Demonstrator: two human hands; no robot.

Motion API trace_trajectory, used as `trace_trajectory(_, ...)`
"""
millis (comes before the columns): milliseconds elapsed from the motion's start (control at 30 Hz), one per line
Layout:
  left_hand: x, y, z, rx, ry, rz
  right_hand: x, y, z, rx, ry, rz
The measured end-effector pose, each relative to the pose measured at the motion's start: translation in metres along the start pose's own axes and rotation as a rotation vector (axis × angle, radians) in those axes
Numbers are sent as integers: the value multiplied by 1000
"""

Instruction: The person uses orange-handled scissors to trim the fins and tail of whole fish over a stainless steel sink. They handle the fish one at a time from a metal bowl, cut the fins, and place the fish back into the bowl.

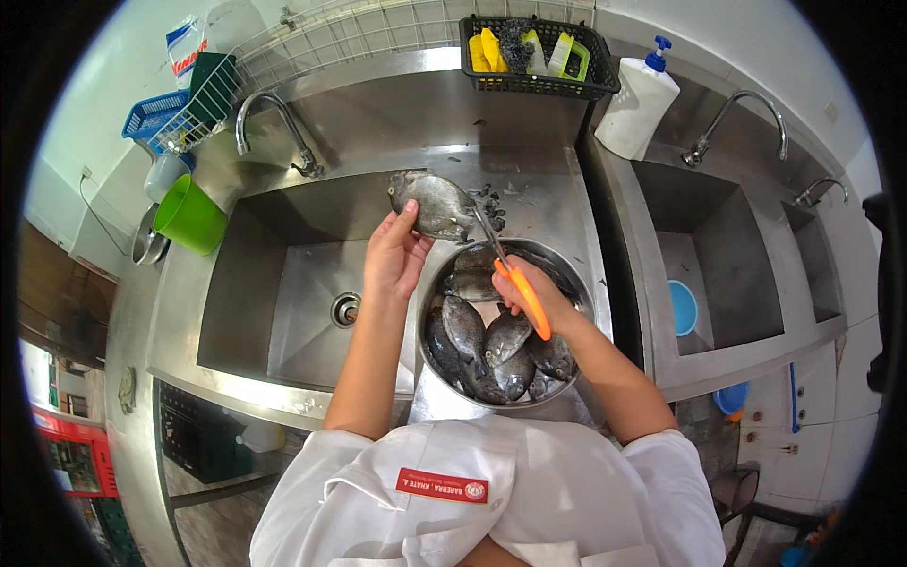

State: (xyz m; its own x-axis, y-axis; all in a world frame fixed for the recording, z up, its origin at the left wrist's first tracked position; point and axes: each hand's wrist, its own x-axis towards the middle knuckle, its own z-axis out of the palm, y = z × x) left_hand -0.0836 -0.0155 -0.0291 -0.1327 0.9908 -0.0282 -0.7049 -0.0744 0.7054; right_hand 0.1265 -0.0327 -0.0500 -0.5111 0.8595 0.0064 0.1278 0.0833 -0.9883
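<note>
My left hand [398, 254] grips a dark grey whole fish [434, 202] by its head end, thumb on its near side. The fish is held up over the steel counter, behind the bowl. My right hand [530, 289] is closed around the orange handles of kitchen scissors [523, 294]. Their blades reach the tail end of the fish; whether they are apart there is hard to see. Beneath my right hand stands a round steel bowl [423, 354] holding several similar fish [464, 326]. Dark cut-off fin pieces [492, 205] lie on the counter beside the tail.
Left of the bowl is a deep sink basin [305, 305] under a curved faucet [273, 117]. A black basket [538, 85] of sponges and a white pump bottle [638, 103] stand behind. A green plastic container [190, 216] sits left; another sink [708, 283] lies right.
</note>
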Motion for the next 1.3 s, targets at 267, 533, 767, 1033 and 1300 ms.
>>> trace_trajectory(267, 0, -8, 1, 88, 41, -4, 2, 13, 8, 290, -118, 96)
trace_trajectory(533, -2, -10, 1, 354, 90, 202, 1, 9, 4, 343, -221, 197)
trace_trajectory(767, -9, -8, 12, 381, 30, 266, -1, 8, 8, 334, -187, 227)
trace_trajectory(1033, -16, -13, 15, 379, 20, 319, -1, 7, 16, 299, -38, 179)
trace_trajectory(1300, -14, -16, 17, 339, 43, 357, 5, 0, 21, 133, 151, 95)
